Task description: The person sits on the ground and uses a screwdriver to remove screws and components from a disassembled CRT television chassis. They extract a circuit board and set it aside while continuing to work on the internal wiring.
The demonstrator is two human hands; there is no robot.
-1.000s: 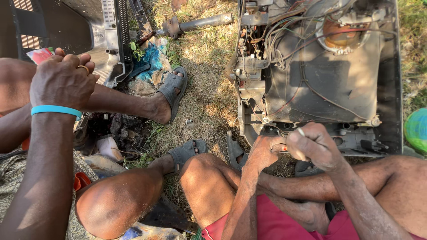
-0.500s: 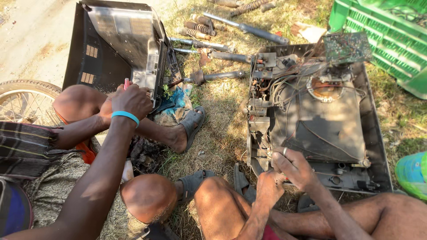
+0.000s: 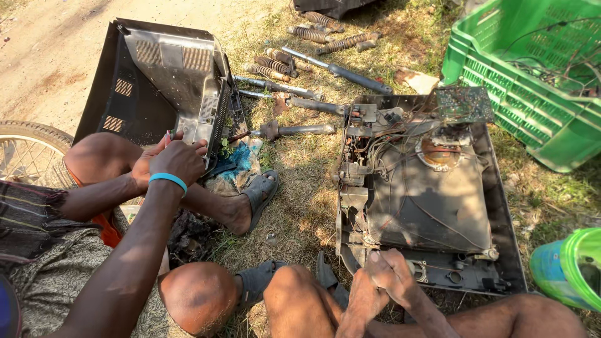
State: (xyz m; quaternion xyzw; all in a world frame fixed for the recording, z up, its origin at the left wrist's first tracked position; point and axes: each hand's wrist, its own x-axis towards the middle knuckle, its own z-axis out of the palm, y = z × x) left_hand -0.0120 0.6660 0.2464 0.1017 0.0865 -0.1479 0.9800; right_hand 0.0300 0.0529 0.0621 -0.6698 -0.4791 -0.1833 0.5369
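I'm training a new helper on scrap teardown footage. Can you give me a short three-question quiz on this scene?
1. Multiple choice: the coil springs lie a) on the grass, b) on a workbench, c) on a shelf.
2. True or false: the person's left hand and right hand are both at the near edge of the opened television chassis.
3. Short answer: what colour is the wristband on the co-worker's hand at the empty back casing?

Key: 1 a; 2 true; 3 blue.
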